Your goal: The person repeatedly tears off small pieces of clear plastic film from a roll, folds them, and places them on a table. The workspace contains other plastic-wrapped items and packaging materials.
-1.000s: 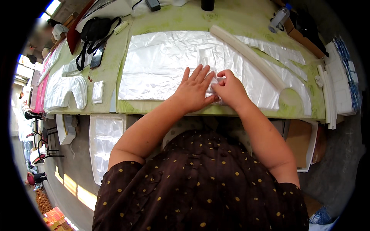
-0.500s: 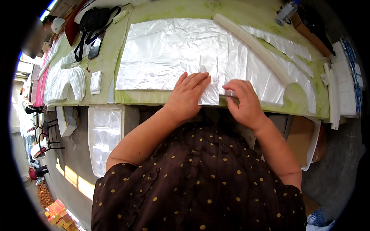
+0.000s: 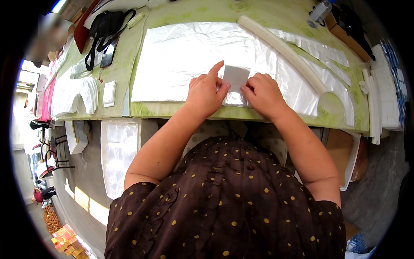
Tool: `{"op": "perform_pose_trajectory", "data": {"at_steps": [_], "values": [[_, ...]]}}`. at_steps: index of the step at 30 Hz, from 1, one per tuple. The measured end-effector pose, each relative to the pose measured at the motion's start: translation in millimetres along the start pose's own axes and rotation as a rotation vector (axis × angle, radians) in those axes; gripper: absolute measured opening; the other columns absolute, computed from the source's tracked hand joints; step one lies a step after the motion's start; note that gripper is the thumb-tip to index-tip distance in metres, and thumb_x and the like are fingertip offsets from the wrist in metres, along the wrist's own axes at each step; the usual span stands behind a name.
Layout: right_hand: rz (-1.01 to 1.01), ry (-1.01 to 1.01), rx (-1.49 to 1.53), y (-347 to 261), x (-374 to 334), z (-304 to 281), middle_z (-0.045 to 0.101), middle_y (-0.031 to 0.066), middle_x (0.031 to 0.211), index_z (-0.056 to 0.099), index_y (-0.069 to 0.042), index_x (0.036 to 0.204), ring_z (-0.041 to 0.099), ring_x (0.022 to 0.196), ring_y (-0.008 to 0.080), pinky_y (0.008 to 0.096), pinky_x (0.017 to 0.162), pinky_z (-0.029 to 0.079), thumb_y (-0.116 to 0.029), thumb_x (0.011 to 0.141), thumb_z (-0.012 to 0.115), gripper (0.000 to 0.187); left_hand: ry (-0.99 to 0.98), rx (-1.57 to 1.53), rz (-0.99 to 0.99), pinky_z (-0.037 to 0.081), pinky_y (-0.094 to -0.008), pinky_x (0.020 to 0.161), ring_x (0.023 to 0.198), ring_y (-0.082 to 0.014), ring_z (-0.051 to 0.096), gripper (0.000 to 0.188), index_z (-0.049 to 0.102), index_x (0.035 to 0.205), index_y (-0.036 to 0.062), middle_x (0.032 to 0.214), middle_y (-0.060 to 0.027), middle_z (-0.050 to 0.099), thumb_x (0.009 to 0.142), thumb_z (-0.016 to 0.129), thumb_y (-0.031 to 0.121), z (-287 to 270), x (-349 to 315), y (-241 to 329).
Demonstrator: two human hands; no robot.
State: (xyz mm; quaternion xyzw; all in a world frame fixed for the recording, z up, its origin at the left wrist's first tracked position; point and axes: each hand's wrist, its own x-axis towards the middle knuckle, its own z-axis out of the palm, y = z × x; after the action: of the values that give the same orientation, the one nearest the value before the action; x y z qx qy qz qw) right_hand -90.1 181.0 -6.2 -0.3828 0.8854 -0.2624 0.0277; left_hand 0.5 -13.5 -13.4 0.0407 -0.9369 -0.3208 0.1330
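A small white card-like piece (image 3: 236, 77) sits between my hands over a folded strip of clear plastic film (image 3: 235, 100) near the table's front edge. Whether the white piece is card or folded film, I cannot tell. My left hand (image 3: 206, 93) is at its left edge, thumb and curled fingers closed on the edge, index finger stretched up. At the lower right corner, my right hand (image 3: 264, 96) pinches with thumb and bent fingers. Beneath both hands lies a wide stack of shiny plastic sheets (image 3: 181, 56).
A long pale tube (image 3: 282, 54) lies diagonally across the sheets. Leftward are a small folded packet (image 3: 109, 93), white plastic bags (image 3: 75, 95), a phone (image 3: 108, 54) and a black bag (image 3: 108, 23). A bottle (image 3: 320, 12) stands far right. Below the green-covered table (image 3: 194, 110) is a clear-film-covered bin (image 3: 120, 157).
My left hand has turned from lying flat on the strip to gripping its left side. My right hand has come in to the right corner. The white piece now shows between them.
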Motion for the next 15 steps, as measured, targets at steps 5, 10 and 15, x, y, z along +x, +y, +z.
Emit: {"op": "perform_pose_trajectory", "data": {"at_steps": [5, 10, 15], "values": [[0.096, -0.075, -0.177, -7.6, 8.8, 2.6, 0.068, 0.0151, 0.093, 0.075, -0.005, 0.089, 0.063, 0.096, 0.0367, 0.0474, 0.085, 0.052, -0.025, 0.091, 0.055, 0.029, -0.033, 0.019, -0.105, 0.046, -0.0448, 0.097, 0.103, -0.0301, 0.065, 0.062, 0.045, 0.148, 0.0087, 0.109, -0.0099, 0.070, 0.092, 0.067, 0.020, 0.7, 2.7, 2.3], [0.173, -0.256, -0.212, -14.4, 23.3, -8.7, 0.070, 0.0158, 0.098, 0.073, -0.003, 0.094, 0.065, 0.101, 0.0373, 0.0472, 0.089, 0.053, -0.023, 0.090, 0.055, 0.027, 0.145, 0.207, 0.336, 0.035, -0.0505, 0.112, 0.135, -0.0324, 0.046, 0.063, 0.046, 0.149, 0.0105, 0.148, -0.0142, 0.048, 0.089, 0.067, 0.019, 8.0, 2.3, 1.1], [0.314, -0.264, -0.028, -18.1, 28.4, -17.7, 0.072, 0.0163, 0.105, 0.066, -0.006, 0.121, 0.067, 0.103, 0.0354, 0.0454, 0.091, 0.054, -0.026, 0.087, 0.060, 0.040, -0.201, 0.434, 0.166, 0.013, -0.0602, 0.123, 0.154, -0.0348, 0.022, 0.062, 0.043, 0.153, 0.0129, 0.165, -0.0101, 0.032, 0.100, 0.048, 0.044, 20.3, -1.9, 5.3]]}}
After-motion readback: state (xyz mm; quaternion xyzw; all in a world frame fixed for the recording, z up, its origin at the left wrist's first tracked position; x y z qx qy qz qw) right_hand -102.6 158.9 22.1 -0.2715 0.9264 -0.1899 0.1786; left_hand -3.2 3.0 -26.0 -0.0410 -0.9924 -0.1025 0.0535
